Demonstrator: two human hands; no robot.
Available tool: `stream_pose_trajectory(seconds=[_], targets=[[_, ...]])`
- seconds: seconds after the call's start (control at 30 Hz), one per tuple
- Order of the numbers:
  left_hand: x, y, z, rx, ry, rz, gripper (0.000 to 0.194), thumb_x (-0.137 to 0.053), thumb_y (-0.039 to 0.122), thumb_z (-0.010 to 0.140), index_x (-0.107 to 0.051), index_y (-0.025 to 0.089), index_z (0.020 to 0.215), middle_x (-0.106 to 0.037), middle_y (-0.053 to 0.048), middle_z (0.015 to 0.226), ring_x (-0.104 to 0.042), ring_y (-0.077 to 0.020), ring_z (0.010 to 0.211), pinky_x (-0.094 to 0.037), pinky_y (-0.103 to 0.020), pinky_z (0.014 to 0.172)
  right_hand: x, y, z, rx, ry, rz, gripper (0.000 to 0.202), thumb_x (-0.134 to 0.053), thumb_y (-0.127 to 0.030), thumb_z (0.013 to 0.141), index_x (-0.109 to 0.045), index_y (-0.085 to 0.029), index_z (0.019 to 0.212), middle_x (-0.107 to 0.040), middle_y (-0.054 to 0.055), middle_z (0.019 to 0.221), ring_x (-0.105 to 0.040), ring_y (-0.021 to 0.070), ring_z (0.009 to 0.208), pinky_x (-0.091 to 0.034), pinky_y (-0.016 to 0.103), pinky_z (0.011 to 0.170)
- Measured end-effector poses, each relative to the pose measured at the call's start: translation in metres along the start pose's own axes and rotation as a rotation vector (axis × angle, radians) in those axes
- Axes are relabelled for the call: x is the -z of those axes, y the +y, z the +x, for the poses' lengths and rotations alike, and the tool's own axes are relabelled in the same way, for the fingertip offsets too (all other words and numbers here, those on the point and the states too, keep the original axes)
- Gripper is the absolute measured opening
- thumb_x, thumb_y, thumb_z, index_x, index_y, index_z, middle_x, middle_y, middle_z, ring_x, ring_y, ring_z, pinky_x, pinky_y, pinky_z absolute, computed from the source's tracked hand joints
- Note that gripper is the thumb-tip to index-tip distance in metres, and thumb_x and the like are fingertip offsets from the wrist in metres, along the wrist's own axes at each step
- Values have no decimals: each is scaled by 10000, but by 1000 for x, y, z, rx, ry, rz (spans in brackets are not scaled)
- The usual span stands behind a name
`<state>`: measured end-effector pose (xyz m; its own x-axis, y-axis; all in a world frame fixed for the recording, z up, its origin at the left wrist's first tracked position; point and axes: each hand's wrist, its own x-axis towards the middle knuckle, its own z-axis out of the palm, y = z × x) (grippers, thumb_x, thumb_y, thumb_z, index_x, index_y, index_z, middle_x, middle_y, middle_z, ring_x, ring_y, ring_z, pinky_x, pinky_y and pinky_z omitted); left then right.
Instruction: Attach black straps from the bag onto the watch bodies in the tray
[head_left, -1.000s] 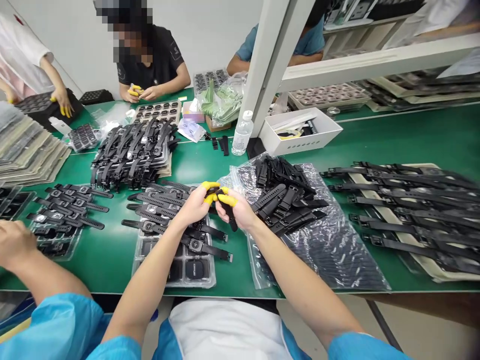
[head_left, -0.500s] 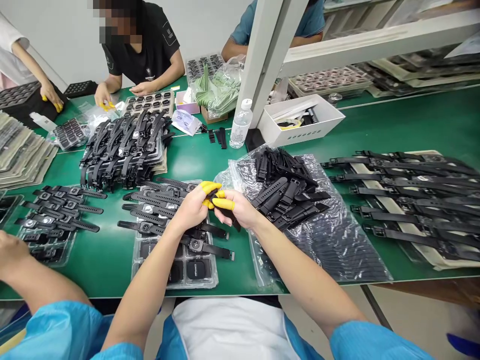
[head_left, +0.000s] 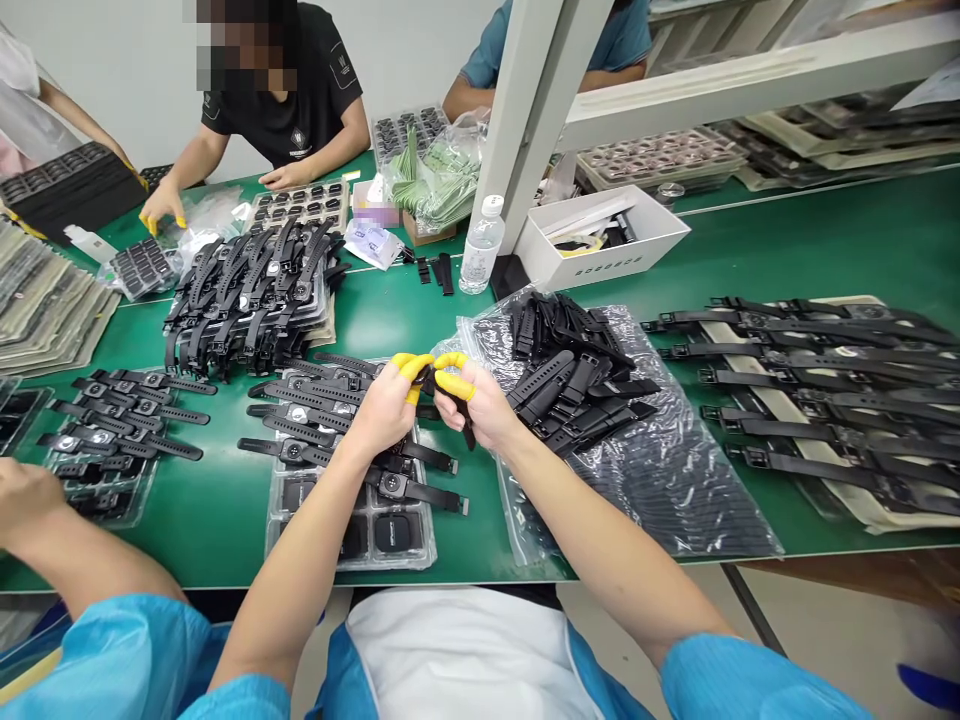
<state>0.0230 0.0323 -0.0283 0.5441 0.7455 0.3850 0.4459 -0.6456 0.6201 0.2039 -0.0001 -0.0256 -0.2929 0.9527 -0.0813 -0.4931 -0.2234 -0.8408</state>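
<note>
My left hand [head_left: 384, 408] and my right hand [head_left: 484, 408] meet in the middle, yellow covers on the thumbs and forefingers. Between the fingertips they pinch a small dark watch [head_left: 428, 381], mostly hidden. A black watch strap [head_left: 470, 432] hangs down from my right fingers. Under and beside my left hand lies a clear plastic tray [head_left: 426, 560], with several strapped watches [head_left: 294, 452] across it and watch bodies without straps [head_left: 394, 533] in its front pockets. To the right of my right hand, loose black straps [head_left: 577, 390] are heaped on a plastic bag [head_left: 675, 500].
At right, strapped watches [head_left: 810, 435] lie on a tray stack. Behind stand a water bottle [head_left: 482, 248], a white box [head_left: 600, 245] and a post [head_left: 536, 110]. A watch pile [head_left: 251, 290] is at back left. A co-worker's arm [head_left: 67, 540] rests at left; others sit opposite.
My fingertips have shifted slightly around the watch, and my right fingers are more curled. Across the table, the co-worker in black has reached a hand further left.
</note>
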Motion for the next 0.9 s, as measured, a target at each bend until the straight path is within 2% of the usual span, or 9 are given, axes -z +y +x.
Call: stream_pose_trajectory(seconds=[0.2,0.33,0.47,0.6,0.9], targets=[[5,4,0,-15,-59,-57,438,-395,280,1076,-511,199,1490,-616,-129,1343,-602,-250,1269,-511,-427,1115,0,1,1,46,61,-29,510,-796,-517,820,-422,-265,1057,-542,-149,482,-351,77,326,-276,180,346],[1,3,1,-13,-35,19,385,-402,231,1047,-566,172,1390,-643,-129,1264,-616,-239,1216,-522,-409,1090,1,2,2,53,81,-51,491,-792,-518,824,-435,-263,1046,-518,-151,467,-347,79,328,-274,181,348],[-1,1,1,-4,-77,88,349,-440,209,1002,-603,156,1306,-651,-133,1212,-618,-254,1177,-535,-417,1061,2,3,2,42,98,-96,482,-789,-523,822,-449,-261,1041,-508,-149,460,-345,81,331,-270,184,353],[3,3,0,26,-112,37,369,-383,218,1032,-591,151,1329,-644,-138,1232,-611,-259,1194,-526,-430,1081,3,5,4,30,97,-123,481,-781,-530,821,-446,-260,1034,-508,-144,460,-343,81,333,-255,185,355],[1,0,-3,82,-126,-52,420,-428,182,970,-578,178,1362,-632,-132,1266,-589,-278,1254,-492,-476,1141,3,7,4,40,88,-139,489,-780,-534,817,-441,-258,1037,-515,-139,460,-343,82,346,-261,192,369]])
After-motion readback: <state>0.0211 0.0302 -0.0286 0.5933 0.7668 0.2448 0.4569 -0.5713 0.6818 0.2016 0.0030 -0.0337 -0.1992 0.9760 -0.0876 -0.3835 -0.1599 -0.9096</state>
